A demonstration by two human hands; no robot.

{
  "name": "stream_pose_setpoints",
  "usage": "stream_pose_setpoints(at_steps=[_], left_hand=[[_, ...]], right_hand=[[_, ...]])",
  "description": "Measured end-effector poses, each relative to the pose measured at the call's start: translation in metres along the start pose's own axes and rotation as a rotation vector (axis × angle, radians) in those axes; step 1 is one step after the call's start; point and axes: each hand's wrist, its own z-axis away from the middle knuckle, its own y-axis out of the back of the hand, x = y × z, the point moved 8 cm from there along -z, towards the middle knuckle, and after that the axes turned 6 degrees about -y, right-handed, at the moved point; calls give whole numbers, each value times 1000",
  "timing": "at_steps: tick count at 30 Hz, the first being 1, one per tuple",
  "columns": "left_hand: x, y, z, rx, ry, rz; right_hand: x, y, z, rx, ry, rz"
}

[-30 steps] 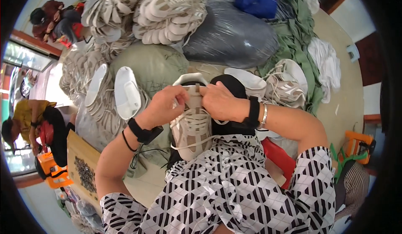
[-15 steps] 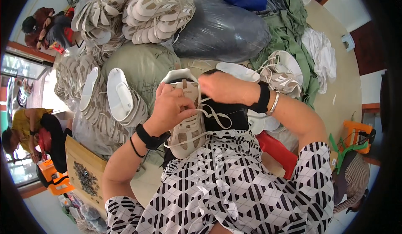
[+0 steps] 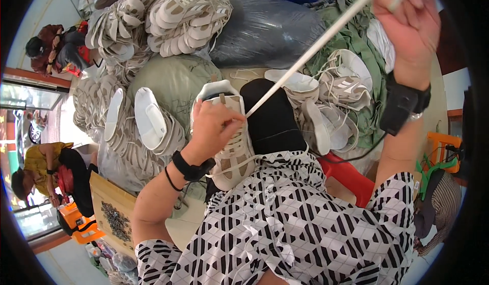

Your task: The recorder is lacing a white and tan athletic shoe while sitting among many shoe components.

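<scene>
A beige and white sneaker (image 3: 235, 155) rests on my lap, its heel opening facing away from me. My left hand (image 3: 216, 129) lies over the upper part of its lacing, thumb and fingers pinched at the edge by the lace. From there a pale shoelace (image 3: 310, 53) runs taut up to the right. Its far end is in my raised right hand (image 3: 407, 22), whose fingers are curled around it near the top right edge. Another stretch of lace hangs loosely across the sneaker's toe.
Stacked sneakers (image 3: 188, 17) stand at the far left, with more sneakers (image 3: 158, 124) nearer. Loose sneakers (image 3: 346, 86) lie to the right. Beyond are a dark plastic-wrapped bundle (image 3: 270, 30) and green cloth (image 3: 356, 35). A cardboard sheet (image 3: 130, 201) bears small dark pieces. Two people sit at left.
My right hand has swung up and far to the right, drawing the shoelace out straight. My left hand stays on the sneaker.
</scene>
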Motion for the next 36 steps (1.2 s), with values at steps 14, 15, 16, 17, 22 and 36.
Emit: stream_pose_setpoints(at_steps=[14,15,16,17,22,36], left_hand=[[-21,45,18,-157,-136,-27],[-22,46,21,-148,-120,-20],[-22,45,23,-148,-114,-22],[-21,45,24,-124,-106,-27],[-26,40,34,-47,-138,-112],[-9,30,30,90,20,-112]], right_hand=[[210,49,78,92,-883,992],[225,24,69,-33,-965,868],[240,13,65,-129,-944,834],[250,4,59,-181,-870,818],[302,-11,37,-132,-532,1186],[258,68,25,430,-461,1055]])
